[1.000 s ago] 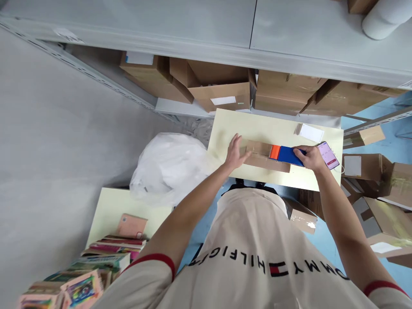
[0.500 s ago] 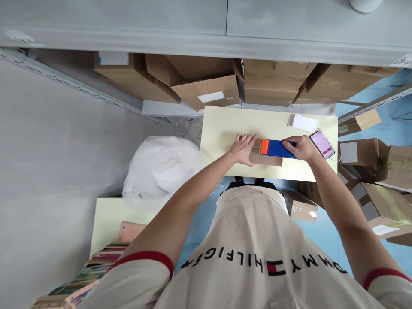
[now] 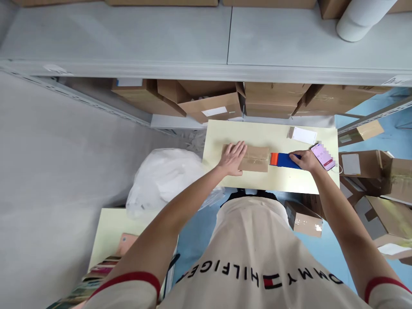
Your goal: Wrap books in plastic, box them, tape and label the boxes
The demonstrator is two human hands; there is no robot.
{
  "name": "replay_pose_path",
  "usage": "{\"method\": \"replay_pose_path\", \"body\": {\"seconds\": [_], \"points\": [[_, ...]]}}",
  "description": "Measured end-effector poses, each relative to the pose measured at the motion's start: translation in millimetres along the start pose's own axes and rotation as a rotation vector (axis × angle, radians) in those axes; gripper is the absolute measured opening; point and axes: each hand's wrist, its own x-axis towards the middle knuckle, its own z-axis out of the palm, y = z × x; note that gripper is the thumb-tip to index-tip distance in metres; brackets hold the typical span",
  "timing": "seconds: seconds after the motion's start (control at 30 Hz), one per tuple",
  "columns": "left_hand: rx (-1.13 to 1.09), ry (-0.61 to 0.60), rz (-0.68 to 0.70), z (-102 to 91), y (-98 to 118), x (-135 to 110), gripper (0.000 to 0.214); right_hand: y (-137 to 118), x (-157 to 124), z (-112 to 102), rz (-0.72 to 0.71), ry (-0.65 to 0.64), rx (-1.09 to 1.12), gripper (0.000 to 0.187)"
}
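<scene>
A small cardboard box (image 3: 255, 159) lies on the pale yellow table, with a shiny band of clear tape along its top. My left hand (image 3: 232, 158) rests flat on the box's left end, fingers stretched out. In my right hand (image 3: 304, 160) is a blue tape dispenser (image 3: 285, 160) with an orange front end. That orange end is close to the box's right edge; whether tape links the two I cannot make out. Just beyond the right hand lies a phone (image 3: 322, 156) with a lit screen.
A white-labelled packet (image 3: 303, 135) is on the table's (image 3: 225, 133) far right. Ahead is a grey shelf (image 3: 144, 43) with open cartons (image 3: 212, 105) beneath. A white plastic bag (image 3: 164, 176) bulges at the left, above stacked books (image 3: 99, 274). More boxes (image 3: 383, 219) crowd the right floor.
The tape dispenser has moved from on top of the box to off its right end. My left hand and the box have shifted left. The camera view has tilted up.
</scene>
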Motion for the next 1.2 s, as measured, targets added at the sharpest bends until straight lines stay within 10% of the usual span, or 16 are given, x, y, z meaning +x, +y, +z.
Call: {"method": "replay_pose_path", "body": {"seconds": [0.2,0.43,0.77,1.03,1.2], "points": [[0.038,-0.014,0.246,8.5,58.8,31.5,0.096,2.3,8.3,5.3,-0.003,-0.034,-0.009,0.037],[-0.014,0.031,0.242,16.3,60.0,35.7,0.077,39.2,-8.6,-19.6,-0.022,-0.076,0.025,0.047],[-0.011,0.044,0.15,10.7,84.2,45.0,0.062,-60.6,9.5,21.6,0.035,-0.201,-0.57,0.03],[-0.162,0.147,0.184,13.4,75.9,47.5,0.083,-11.0,-34.0,41.0,0.263,0.178,-0.366,0.049],[-0.275,0.219,0.19,5.6,54.5,41.8,0.06,19.3,-53.6,65.3,0.428,0.298,-0.298,0.053]]}}
